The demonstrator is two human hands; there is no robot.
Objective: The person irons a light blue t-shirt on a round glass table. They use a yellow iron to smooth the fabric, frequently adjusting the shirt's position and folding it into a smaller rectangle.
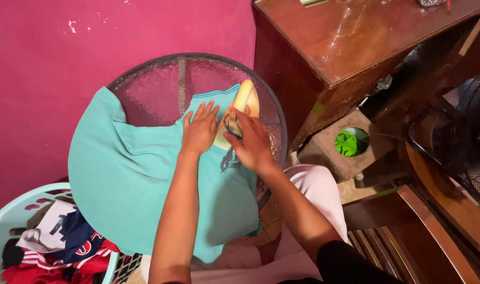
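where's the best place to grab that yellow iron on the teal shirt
By the arched handle along the top of the yellow clothes iron, coming from above at its rear end, as the right hand does. Its flat soleplate faces down on the teal shirt.

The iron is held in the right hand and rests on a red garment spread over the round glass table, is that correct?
Not quite: the garment is teal, not red. The head view shows the right hand holding the iron on it, over the round glass table.

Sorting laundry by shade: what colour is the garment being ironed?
Plain teal garment, no pattern, seen in the head view.
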